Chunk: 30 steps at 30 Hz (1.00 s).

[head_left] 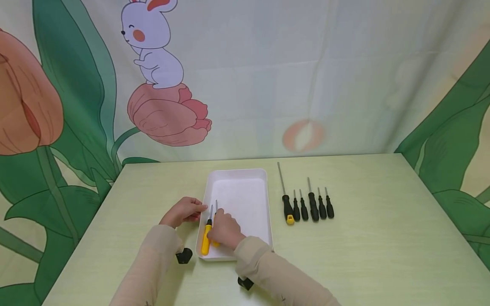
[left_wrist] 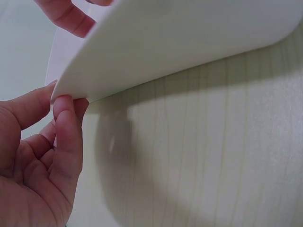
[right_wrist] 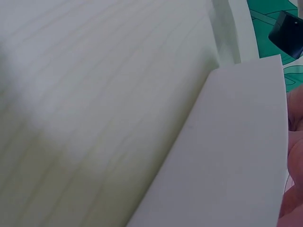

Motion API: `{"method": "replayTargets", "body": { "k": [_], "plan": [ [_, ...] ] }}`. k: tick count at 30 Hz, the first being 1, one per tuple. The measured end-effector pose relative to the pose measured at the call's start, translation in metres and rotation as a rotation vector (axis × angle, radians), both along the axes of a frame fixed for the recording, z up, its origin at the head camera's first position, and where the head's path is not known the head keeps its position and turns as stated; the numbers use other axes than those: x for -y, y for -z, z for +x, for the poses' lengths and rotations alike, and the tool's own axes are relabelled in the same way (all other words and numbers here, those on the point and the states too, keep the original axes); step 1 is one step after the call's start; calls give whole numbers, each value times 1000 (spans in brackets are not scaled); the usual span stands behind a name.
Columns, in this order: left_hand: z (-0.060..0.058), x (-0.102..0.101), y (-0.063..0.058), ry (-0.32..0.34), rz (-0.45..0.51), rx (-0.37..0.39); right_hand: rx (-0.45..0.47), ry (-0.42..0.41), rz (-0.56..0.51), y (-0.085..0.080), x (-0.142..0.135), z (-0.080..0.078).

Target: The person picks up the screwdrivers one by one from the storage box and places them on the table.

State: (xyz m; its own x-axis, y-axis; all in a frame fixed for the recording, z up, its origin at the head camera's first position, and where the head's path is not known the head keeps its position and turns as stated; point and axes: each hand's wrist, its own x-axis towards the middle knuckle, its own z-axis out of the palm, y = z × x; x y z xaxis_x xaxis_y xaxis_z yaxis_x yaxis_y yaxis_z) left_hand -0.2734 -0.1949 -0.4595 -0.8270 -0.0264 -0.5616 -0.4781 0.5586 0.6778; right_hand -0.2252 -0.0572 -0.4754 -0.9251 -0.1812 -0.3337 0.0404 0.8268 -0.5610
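A white rectangular tray (head_left: 246, 191) lies on the table. At its left wall, my left hand (head_left: 183, 211) pinches the rim between thumb and fingers; the left wrist view shows this pinch on the tray wall (left_wrist: 161, 42) up close. Inside the tray, a screwdriver with a yellow handle (head_left: 206, 240) lies along the left side. Just right of it, my right hand (head_left: 227, 229) grips a second yellow-handled screwdriver (head_left: 216, 205), whose shaft points away from me while the hand covers most of its handle. Only the edge of the right hand shows in the right wrist view, behind the tray wall.
Right of the tray lies a row of black-handled screwdrivers, the longest (head_left: 288, 208) with a yellow handle end and a mid-length one (head_left: 313, 206) among several short ones. A printed curtain (head_left: 249, 106) hangs behind the table's (head_left: 383, 238) back edge.
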Motion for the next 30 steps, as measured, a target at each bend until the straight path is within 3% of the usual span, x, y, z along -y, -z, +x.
{"method": "replayTargets", "body": {
  "k": [14,21,30],
  "plan": [
    [0,-1,0,-17,-23,9,-10,-30,24,0,-8,2],
    [-1,0,1,-8,-19,7,14,-31,-60,2,-17,1],
    [1,-2,-1,-9,-21,4,81,26,-183,1,-30,3]
  ]
}}
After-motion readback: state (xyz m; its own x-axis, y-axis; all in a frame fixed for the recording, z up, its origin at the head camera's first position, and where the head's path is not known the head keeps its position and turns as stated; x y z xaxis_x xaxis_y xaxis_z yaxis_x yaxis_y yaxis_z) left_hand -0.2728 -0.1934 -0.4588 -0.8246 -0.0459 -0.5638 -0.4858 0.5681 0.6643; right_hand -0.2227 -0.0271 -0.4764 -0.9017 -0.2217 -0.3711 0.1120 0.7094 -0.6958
